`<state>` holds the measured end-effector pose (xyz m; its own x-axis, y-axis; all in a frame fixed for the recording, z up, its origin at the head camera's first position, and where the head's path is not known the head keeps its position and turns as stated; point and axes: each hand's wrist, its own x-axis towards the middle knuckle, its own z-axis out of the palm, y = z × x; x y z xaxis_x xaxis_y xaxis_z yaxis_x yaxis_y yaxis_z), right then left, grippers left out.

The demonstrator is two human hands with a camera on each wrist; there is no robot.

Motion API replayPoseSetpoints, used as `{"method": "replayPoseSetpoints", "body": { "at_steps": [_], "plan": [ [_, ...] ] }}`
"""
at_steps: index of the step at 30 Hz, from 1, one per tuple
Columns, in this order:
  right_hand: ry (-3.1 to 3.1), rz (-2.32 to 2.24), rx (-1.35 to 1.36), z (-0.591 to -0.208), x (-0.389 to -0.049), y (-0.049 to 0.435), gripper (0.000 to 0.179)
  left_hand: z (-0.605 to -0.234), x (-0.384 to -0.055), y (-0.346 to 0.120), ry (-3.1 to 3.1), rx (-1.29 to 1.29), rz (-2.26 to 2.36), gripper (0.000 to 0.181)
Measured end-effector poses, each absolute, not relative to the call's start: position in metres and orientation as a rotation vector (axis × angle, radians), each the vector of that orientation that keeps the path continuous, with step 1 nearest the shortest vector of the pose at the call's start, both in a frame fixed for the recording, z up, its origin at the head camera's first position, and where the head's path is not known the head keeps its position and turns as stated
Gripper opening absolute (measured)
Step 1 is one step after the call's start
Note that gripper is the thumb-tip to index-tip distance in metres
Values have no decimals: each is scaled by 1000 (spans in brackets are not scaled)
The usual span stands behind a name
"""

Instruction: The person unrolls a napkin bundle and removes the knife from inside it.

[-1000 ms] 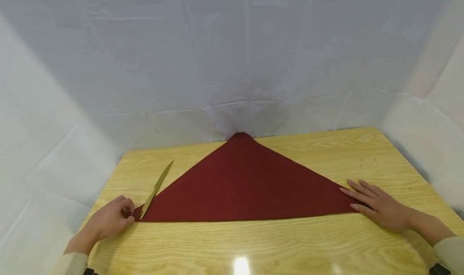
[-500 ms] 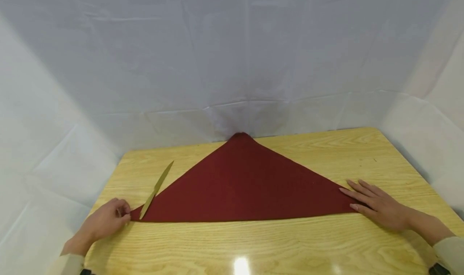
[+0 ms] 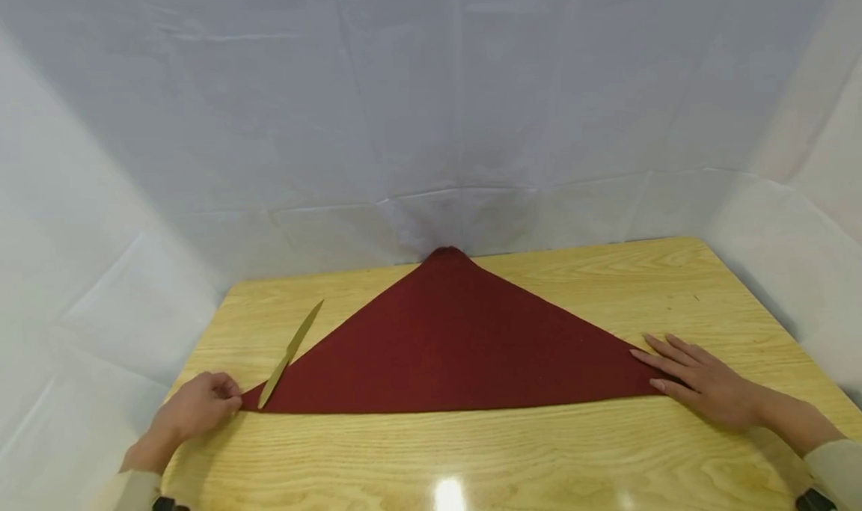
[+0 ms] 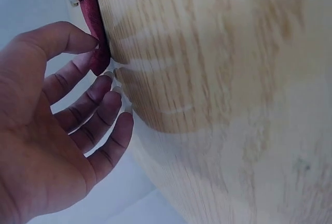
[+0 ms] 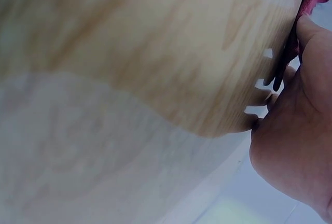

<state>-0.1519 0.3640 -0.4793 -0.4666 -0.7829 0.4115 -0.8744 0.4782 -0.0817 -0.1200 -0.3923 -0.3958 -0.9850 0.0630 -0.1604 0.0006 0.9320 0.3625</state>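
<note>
A dark red cloth napkin (image 3: 465,346) lies folded in a triangle, its long edge toward me and its peak at the table's back edge. My left hand (image 3: 202,405) pinches the left corner between thumb and index finger, the other fingers loosely bent below in the left wrist view. A gold-coloured table knife (image 3: 289,355) lies slanted across the cloth near that corner, its upper end over the wood. My right hand (image 3: 707,380) rests on the napkin's right corner with fingers stretched out, covering the tip.
The pale wood table (image 3: 431,459) has rounded back corners. White sheeting (image 3: 431,122) hangs behind it and along both sides, close to the table's edges.
My left hand has shifted slightly left, and a little more of the napkin's left corner shows. The right hand and the knife stay nearly where they were.
</note>
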Motion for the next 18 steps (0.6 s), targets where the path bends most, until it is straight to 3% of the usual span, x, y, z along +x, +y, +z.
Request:
{"method": "replayPoseSetpoints", "body": {
  "at_steps": [10,18],
  "plan": [
    [-2190,370,1528,-480,-158,362,44,-394,-115,-396,2938,-13,586,7],
    [-2391,395,1440,-478,-152,364,41,-400,-114,-399,2945,-65,576,19]
  ]
}}
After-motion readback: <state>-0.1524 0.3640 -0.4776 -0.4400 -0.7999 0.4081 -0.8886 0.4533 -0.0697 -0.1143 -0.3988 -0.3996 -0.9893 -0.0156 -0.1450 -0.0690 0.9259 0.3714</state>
